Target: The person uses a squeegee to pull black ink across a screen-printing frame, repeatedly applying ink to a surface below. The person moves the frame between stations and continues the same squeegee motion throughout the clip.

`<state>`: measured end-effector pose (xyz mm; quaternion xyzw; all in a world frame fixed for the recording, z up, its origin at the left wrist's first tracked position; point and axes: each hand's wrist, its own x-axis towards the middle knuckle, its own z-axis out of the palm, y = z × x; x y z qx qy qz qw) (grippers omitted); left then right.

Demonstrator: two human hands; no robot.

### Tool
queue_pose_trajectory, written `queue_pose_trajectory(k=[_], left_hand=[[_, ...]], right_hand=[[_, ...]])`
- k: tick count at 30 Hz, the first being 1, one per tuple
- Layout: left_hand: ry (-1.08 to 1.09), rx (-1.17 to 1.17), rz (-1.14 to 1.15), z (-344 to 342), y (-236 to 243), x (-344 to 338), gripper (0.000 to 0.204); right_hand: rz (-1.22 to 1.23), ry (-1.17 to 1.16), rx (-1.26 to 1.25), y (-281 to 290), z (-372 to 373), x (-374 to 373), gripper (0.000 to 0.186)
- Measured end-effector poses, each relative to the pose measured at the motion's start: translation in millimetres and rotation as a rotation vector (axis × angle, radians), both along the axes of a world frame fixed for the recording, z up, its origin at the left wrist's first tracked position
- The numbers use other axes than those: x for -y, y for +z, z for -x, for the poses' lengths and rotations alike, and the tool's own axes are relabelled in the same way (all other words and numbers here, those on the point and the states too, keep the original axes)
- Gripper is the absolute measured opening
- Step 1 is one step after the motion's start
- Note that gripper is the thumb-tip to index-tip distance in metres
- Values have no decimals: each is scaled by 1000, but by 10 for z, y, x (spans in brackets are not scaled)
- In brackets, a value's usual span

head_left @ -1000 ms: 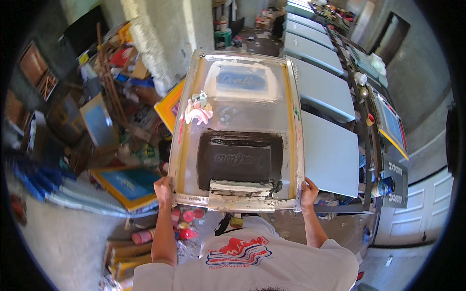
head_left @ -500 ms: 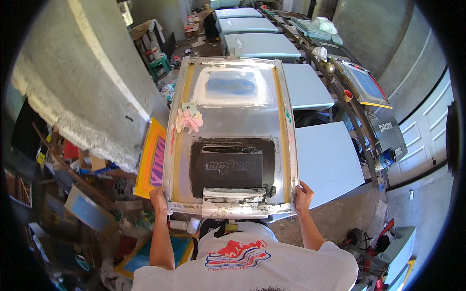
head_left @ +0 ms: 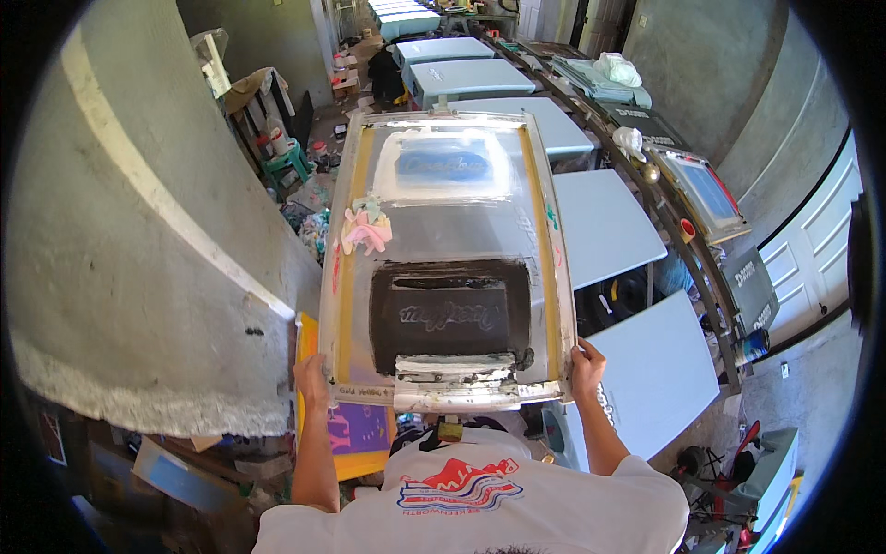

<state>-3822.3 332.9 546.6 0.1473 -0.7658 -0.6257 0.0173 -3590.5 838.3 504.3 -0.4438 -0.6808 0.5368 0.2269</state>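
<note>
A large silk-screen printing frame is held out flat in front of me at about waist height. My left hand grips its near left corner, and my right hand grips the near right corner. Black ink surrounds a stencil of mirrored lettering on the near half of the mesh. A wide squeegee, its edge smeared with black, rests at the near end. On the left side rail lies a crumpled pink and pale green rag. Toward the far end, a blue stencil has a white border.
Light blue panels line up along the right and into the distance, beside a long metal rail carrying a red tape roll. A rough concrete wall stands left. Below my left arm is a yellow-framed screen amid clutter.
I have moved forward with the frame still in both hands. The right-hand panels and rail have slid nearer, more distant panels show, and the yellow-framed screen now sits lower beneath the frame.
</note>
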Motion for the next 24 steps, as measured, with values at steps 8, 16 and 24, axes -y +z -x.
queue_pose_trajectory(k=[8,16,24], left_hand=[[17,49,-3,1031,176,-72,24],[14,19,-37,2423,-108,-321,27],[89,0,-94,4199,-239,-795,27]], right_hand=[[-9,26,7,128,1287,-82,39],[-112,16,8,-47,2733,-330,41],[-37,61,-125,-42,4538,-833,40]])
